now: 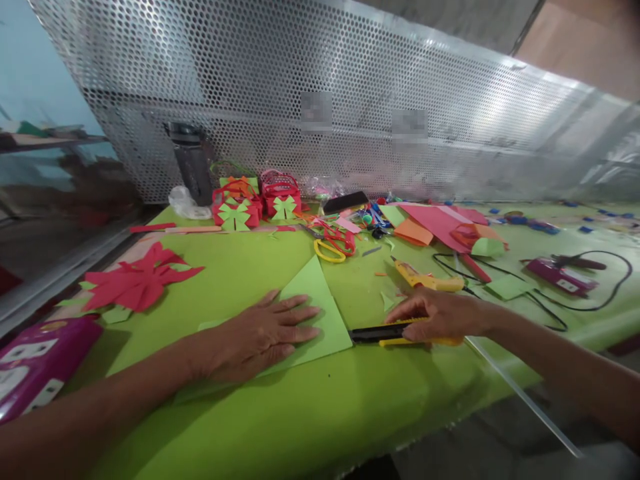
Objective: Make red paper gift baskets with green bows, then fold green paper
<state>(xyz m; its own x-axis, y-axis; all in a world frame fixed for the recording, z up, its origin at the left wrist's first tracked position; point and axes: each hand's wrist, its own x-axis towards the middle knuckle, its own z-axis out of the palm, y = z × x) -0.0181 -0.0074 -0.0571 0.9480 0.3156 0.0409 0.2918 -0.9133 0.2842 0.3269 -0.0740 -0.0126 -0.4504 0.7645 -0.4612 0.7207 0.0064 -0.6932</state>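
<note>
My left hand (260, 333) lies flat with fingers spread on a folded sheet of light green paper (327, 313), pressing it to the table. My right hand (435, 317) is wrapped round a yellow and black utility knife (385, 333). The dark blade end points left and meets the right edge of the paper near its lower corner; whether it sits inside the fold I cannot tell. Just beyond the right hand lies a yellow glue gun (425, 277). Yellow-handled scissors (330, 251) rest past the paper's top point.
A red paper flower (143, 277) and a purple power strip (50, 360) lie at left. Along the back stand a dark bottle (193, 163) and red baskets with green bows (237, 207). Coloured paper (440, 227), a cabled purple power strip (563, 277) and a clear stick (525, 397) are at right.
</note>
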